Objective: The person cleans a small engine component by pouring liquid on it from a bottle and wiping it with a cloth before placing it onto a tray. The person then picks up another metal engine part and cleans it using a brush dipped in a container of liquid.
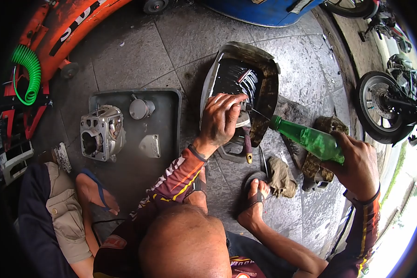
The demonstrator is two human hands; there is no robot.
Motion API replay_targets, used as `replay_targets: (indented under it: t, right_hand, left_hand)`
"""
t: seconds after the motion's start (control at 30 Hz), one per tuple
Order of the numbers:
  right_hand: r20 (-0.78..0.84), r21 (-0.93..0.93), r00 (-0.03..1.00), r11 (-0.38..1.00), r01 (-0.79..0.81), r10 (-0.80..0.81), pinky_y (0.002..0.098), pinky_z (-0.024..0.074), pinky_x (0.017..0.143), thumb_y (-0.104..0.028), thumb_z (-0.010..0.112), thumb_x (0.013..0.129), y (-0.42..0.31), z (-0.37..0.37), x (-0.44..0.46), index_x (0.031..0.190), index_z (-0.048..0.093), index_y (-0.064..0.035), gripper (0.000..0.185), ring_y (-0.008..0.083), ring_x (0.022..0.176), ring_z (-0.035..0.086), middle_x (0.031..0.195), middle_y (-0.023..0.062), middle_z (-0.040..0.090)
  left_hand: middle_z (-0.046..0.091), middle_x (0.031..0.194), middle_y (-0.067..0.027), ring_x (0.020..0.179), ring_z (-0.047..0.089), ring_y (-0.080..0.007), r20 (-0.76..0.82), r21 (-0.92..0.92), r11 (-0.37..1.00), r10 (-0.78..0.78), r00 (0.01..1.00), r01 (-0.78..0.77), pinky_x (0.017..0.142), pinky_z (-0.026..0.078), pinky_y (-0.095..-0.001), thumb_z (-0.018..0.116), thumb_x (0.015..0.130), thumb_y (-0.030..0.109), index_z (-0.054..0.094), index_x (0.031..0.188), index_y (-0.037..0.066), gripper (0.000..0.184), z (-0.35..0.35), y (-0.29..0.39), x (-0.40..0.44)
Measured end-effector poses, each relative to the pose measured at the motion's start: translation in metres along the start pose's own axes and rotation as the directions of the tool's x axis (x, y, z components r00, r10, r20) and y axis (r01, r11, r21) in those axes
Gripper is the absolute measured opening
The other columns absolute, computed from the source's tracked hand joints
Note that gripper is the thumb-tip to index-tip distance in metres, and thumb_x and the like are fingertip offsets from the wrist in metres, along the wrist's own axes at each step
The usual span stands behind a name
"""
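Note:
My left hand (221,118) is closed over the near end of a cut-open plastic container (210,76), gripping a small metal part (242,120) mostly hidden by the fingers. Dark liquid lies in the container. In my right hand (359,162) is a green bottle (310,141), tilted with its neck toward the metal part. A thin stream of liquid runs from its mouth to the part. Beside my left hand, a brush with a worn handle (248,146) rests at the container's near end.
On the left, a grey tray (171,120) holds an engine cylinder (102,132), a piston (140,109) and a metal cover (150,146). A rag (282,178) and a grimy engine part (317,173) lie at right. Another person's sandalled foot (97,192) is at left; motorcycles stand far right.

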State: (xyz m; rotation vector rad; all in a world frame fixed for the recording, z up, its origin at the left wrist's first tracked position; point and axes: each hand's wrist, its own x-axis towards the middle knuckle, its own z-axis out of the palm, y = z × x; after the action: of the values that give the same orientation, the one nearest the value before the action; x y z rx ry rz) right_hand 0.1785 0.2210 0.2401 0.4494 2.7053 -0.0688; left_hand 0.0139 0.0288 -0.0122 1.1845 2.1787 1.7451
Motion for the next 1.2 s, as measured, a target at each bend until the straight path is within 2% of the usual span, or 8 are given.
replay_targets:
  t: [0.2, 0.27, 0.6, 0.8, 0.87, 0.9, 1.0, 1.2]
  right_hand:
    - [-0.003, 0.001, 1.000, 1.000, -0.003, 0.003, 0.0439, 0.0534, 0.070, -0.023, 0.084, 0.068, -0.001, -0.002, 0.001, 0.115, 0.062, -0.0044, 0.055, 0.0362, 0.082, 0.070, 0.095, 0.0161, 0.071]
    - [0.004, -0.011, 1.000, 1.000, -0.002, 0.002, 0.0440, 0.0533, 0.070, -0.024, 0.084, 0.069, 0.000, -0.002, 0.001, 0.115, 0.062, -0.0044, 0.055, 0.0362, 0.082, 0.070, 0.095, 0.0161, 0.071]
    - [0.034, -0.016, 0.999, 1.000, 0.007, -0.007, 0.0439, 0.0527, 0.069, -0.026, 0.084, 0.069, 0.000, 0.001, 0.002, 0.116, 0.062, -0.0059, 0.055, 0.0353, 0.080, 0.070, 0.092, 0.0150, 0.071]
    - [0.029, -0.011, 1.000, 1.000, 0.008, -0.008, 0.0440, 0.0526, 0.069, -0.026, 0.084, 0.069, 0.005, 0.002, -0.001, 0.116, 0.062, -0.0066, 0.056, 0.0354, 0.080, 0.070, 0.092, 0.0150, 0.071]
    - [0.017, 0.003, 1.000, 1.000, 0.012, -0.012, 0.0439, 0.0526, 0.068, -0.026, 0.085, 0.069, 0.006, 0.002, -0.002, 0.116, 0.062, -0.0065, 0.056, 0.0354, 0.080, 0.070, 0.092, 0.0150, 0.071]
    - [0.022, -0.009, 1.000, 1.000, 0.008, -0.008, 0.0438, 0.0525, 0.068, -0.026, 0.085, 0.069, 0.005, 0.002, -0.002, 0.116, 0.062, -0.0063, 0.056, 0.0355, 0.080, 0.070, 0.092, 0.0150, 0.071]
    - [0.025, -0.023, 1.000, 1.000, 0.005, -0.005, 0.0437, 0.0525, 0.068, -0.026, 0.085, 0.068, 0.004, 0.002, -0.002, 0.116, 0.062, -0.0062, 0.056, 0.0355, 0.080, 0.070, 0.093, 0.0150, 0.071]
    - [-0.001, -0.003, 1.000, 1.000, 0.004, -0.004, 0.0440, 0.0526, 0.069, -0.026, 0.085, 0.068, 0.004, 0.002, -0.002, 0.116, 0.062, -0.0060, 0.057, 0.0355, 0.081, 0.070, 0.094, 0.0147, 0.071]
  left_hand:
    - [0.071, 0.102, -0.0096, 0.090, 0.065, -0.0280, -0.015, 0.001, 1.000, 0.010, 1.000, -0.010, 0.084, 0.047, -0.0393, 0.045, 0.103, 0.026, 0.069, 0.112, 0.004, 0.034, 0.001, 0.001, 0.000]
    - [0.071, 0.096, -0.0125, 0.082, 0.063, -0.0269, 0.015, 0.040, 0.999, -0.015, 1.000, 0.015, 0.084, 0.047, -0.0389, 0.033, 0.106, 0.031, 0.069, 0.117, 0.003, 0.047, 0.001, 0.003, 0.000]
    - [0.072, 0.096, -0.0120, 0.075, 0.061, -0.0248, 0.018, 0.015, 0.998, -0.059, 0.998, 0.059, 0.077, 0.048, -0.0377, 0.033, 0.106, 0.031, 0.068, 0.120, 0.003, 0.047, 0.001, 0.001, -0.001]
    - [0.072, 0.103, -0.0137, 0.090, 0.068, -0.0231, 0.025, -0.130, 0.974, -0.183, 0.983, 0.185, 0.081, 0.050, -0.0345, 0.028, 0.109, 0.037, 0.067, 0.118, 0.000, 0.055, 0.004, 0.000, -0.002]
    - [0.071, 0.109, -0.0139, 0.098, 0.068, -0.0231, 0.026, -0.249, 0.933, -0.260, 0.965, 0.259, 0.086, 0.051, -0.0331, 0.025, 0.109, 0.042, 0.067, 0.118, -0.001, 0.061, 0.008, -0.003, -0.004]
    - [0.070, 0.114, -0.0133, 0.100, 0.068, -0.0226, 0.065, -0.243, 0.923, -0.293, 0.954, 0.299, 0.088, 0.052, -0.0330, 0.023, 0.109, 0.046, 0.067, 0.117, -0.001, 0.065, 0.006, -0.005, -0.005]
    - [0.070, 0.115, -0.0135, 0.100, 0.067, -0.0222, 0.066, -0.342, 0.878, -0.335, 0.940, 0.336, 0.089, 0.051, -0.0337, 0.023, 0.109, 0.048, 0.066, 0.117, -0.002, 0.066, 0.009, -0.007, -0.005]
    - [0.068, 0.118, -0.0141, 0.101, 0.066, -0.0217, 0.093, -0.419, 0.832, -0.361, 0.928, 0.365, 0.091, 0.049, -0.0339, 0.022, 0.108, 0.050, 0.064, 0.117, -0.003, 0.069, 0.011, -0.012, -0.007]
